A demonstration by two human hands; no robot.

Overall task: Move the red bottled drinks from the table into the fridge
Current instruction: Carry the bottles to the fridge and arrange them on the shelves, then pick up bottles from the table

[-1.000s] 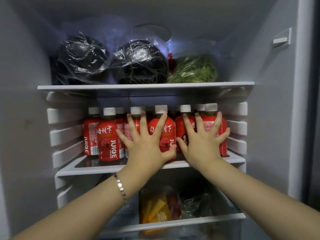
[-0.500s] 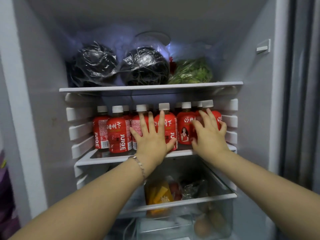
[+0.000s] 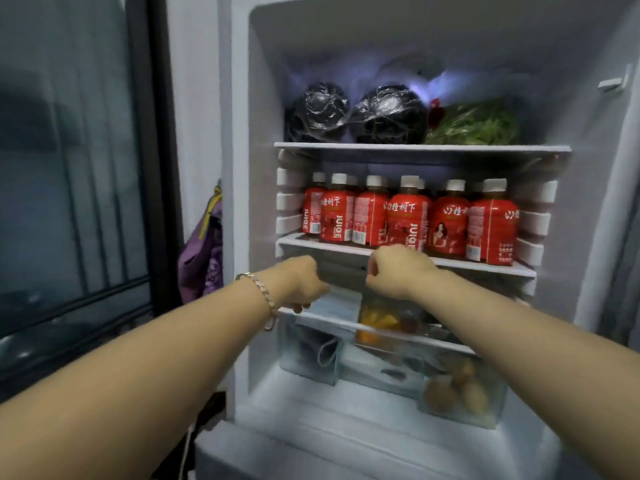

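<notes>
Several red bottled drinks [image 3: 408, 216] with white caps stand upright in rows on the middle fridge shelf [image 3: 329, 245]. Both my hands hang in front of that shelf's edge, just below the bottles and touching none of them. My left hand [image 3: 301, 284], with a bracelet on the wrist, droops with loosely curled fingers and holds nothing. My right hand [image 3: 398, 271] is likewise loosely curled and empty, its knuckles just under the middle bottles. No table is in view.
The top shelf [image 3: 415, 147] carries two black plastic bags [image 3: 388, 114] and bagged greens [image 3: 478, 126]. A clear drawer [image 3: 460, 403] below holds round brown items and orange packets. A dark glass door [image 3: 69, 168] and a purple bag [image 3: 204, 258] are to the left.
Both hands came off the bottles, drew back and dropped below the shelf edge, fingers going from spread to loosely curled. The view has pulled back from the fridge.
</notes>
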